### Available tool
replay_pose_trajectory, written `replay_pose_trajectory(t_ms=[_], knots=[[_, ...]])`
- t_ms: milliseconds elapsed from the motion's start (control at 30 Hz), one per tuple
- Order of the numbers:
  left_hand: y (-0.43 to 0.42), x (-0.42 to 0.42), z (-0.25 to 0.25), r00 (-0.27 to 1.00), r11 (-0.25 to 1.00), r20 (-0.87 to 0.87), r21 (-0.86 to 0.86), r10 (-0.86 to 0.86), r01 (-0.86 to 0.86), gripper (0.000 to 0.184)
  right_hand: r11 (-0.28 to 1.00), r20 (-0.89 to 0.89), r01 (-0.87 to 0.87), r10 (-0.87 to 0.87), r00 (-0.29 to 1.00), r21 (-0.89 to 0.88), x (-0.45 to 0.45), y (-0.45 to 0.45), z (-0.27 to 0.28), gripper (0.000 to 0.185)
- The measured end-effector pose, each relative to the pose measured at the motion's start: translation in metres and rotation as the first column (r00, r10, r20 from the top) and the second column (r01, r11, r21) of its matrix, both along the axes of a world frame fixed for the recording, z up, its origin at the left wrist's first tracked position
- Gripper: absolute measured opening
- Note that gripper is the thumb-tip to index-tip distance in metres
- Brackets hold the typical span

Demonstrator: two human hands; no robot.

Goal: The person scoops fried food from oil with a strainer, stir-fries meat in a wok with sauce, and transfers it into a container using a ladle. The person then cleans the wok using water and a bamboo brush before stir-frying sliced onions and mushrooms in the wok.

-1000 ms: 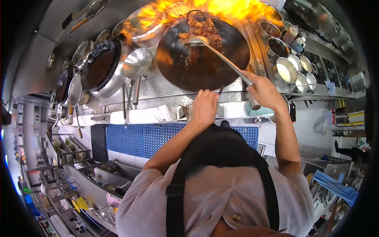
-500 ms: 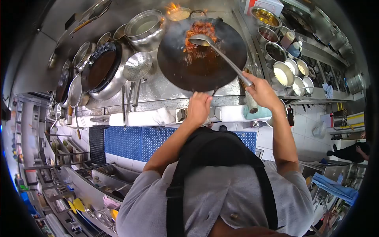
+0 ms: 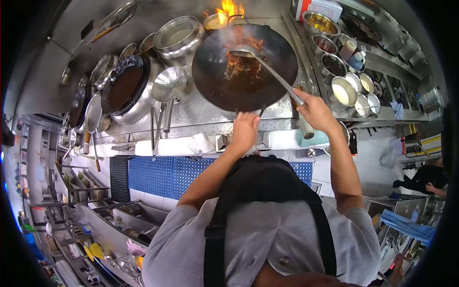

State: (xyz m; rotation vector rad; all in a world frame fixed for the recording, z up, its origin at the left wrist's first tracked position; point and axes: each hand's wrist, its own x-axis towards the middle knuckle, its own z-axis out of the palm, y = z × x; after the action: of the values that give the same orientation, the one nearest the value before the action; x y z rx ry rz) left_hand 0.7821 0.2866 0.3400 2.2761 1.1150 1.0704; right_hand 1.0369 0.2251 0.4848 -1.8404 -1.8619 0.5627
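Note:
A large dark wok [image 3: 210,79] sits over the stove in front of me, steam rising from it. Reddish-brown pieces of food [image 3: 244,64] lie in its far half, with a shiny brown film below them. My left hand [image 3: 245,129] is closed at the near rim, around the wok's handle, which is mostly hidden by the fingers. In my right hand [image 3: 316,112] is the handle of a long metal ladle [image 3: 275,74]. The ladle's bowl rests in or just over the food; its underside contact is hidden.
Orange flames [image 3: 228,10] rise behind the wok. To the left are a perforated skimmer [image 3: 169,83], a lidded steel pot [image 3: 177,34] and a dark pan [image 3: 123,91]. Sauce containers [image 3: 343,91] and squeeze bottles [image 3: 356,60] stand right. White towels [image 3: 177,146] line the front edge. Another person [image 3: 425,179] is far right.
The flames behind the wok have grown taller. The wok's far side looks slightly lower, and the food has spread a little toward me. Both hands keep their holds.

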Motion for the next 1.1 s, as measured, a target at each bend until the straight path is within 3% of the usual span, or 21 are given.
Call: replay_pose_trajectory(t_ms=[67,133,167,200,267,300,333,400,500,567,667,733,767,867,967,1067,1100], knots=[[-0.02,-0.013,0.023,0.999,0.996,-0.036,-0.088,-0.015,0.011,0.009,0.999,-0.074,-0.044,0.044,0.996,0.007,0.013,-0.007,0.013,0.054],[0.007,-0.01,0.054,0.997,0.996,0.045,0.063,-0.064,0.061,0.009,0.984,-0.119,-0.059,0.039,0.992,-0.169,0.027,-0.014,0.048,0.054],[0.029,-0.006,0.07,0.996,0.994,0.057,0.097,-0.062,0.056,0.011,0.946,-0.172,-0.01,-0.049,0.984,-0.325,0.028,-0.017,0.068,0.053],[0.049,0.0,0.078,0.996,0.997,0.072,0.067,-0.044,0.039,0.012,0.938,-0.18,-0.03,-0.035,0.983,-0.346,0.026,-0.016,0.069,0.053],[0.079,0.012,0.06,0.998,0.999,0.058,0.036,0.002,-0.004,0.018,0.923,-0.19,-0.068,-0.006,0.982,-0.38,0.03,-0.01,0.063,0.054],[0.08,0.015,0.041,0.999,0.999,0.04,0.039,0.013,-0.014,0.018,0.964,-0.064,-0.169,0.159,0.985,-0.205,0.036,-0.001,0.032,0.054],[0.08,0.018,0.025,1.0,0.999,0.02,0.044,0.022,-0.022,0.018,0.979,0.001,-0.175,0.176,0.984,-0.101,0.031,0.004,0.01,0.054],[0.055,0.015,0.013,0.999,0.999,-0.031,0.001,0.036,-0.036,0.016,0.998,0.019,-0.054,0.055,0.998,-0.033,0.01,0.012,-0.011,0.052],[0.001,-0.001,0.002,1.0,0.999,-0.003,-0.035,0.009,-0.009,0.012,0.995,-0.038,-0.023,0.027,0.999,0.096,0.006,0.012,-0.022,0.054],[-0.015,-0.011,0.022,1.0,0.997,0.011,-0.071,-0.017,0.018,0.011,0.998,-0.113,-0.035,0.029,0.993,-0.054,0.021,0.004,0.003,0.055],[0.026,-0.004,0.073,0.999,0.998,0.025,0.057,-0.025,0.023,0.012,0.956,-0.196,-0.024,-0.035,0.98,-0.292,0.029,-0.012,0.067,0.052],[0.067,0.009,0.07,0.999,0.996,0.041,0.09,-0.002,-0.002,0.013,0.918,-0.185,-0.02,-0.058,0.981,-0.397,0.033,-0.014,0.078,0.051],[0.082,0.015,0.052,1.0,0.996,0.031,0.087,0.007,-0.009,0.014,0.941,-0.088,-0.08,0.054,0.995,-0.328,0.028,-0.01,0.072,0.052],[0.073,0.018,0.018,0.998,0.998,-0.044,0.052,0.046,-0.044,0.012,0.991,0.074,-0.123,0.127,0.989,-0.058,0.02,0.008,0.007,0.053],[0.025,0.0,0.005,0.998,1.0,-0.062,0.029,-0.006,0.008,0.013,0.993,-0.01,-0.048,0.049,0.999,0.106,0.012,0.013,-0.021,0.052],[-0.008,-0.014,0.033,0.998,0.997,-0.023,-0.039,-0.061,0.06,0.009,0.996,-0.109,-0.026,0.016,0.994,-0.086,0.023,-0.008,0.036,0.051],[0.003,-0.012,0.05,0.997,0.997,0.013,0.029,-0.073,0.072,0.008,0.983,-0.115,-0.031,0.01,0.993,-0.181,0.033,-0.014,0.053,0.05]])
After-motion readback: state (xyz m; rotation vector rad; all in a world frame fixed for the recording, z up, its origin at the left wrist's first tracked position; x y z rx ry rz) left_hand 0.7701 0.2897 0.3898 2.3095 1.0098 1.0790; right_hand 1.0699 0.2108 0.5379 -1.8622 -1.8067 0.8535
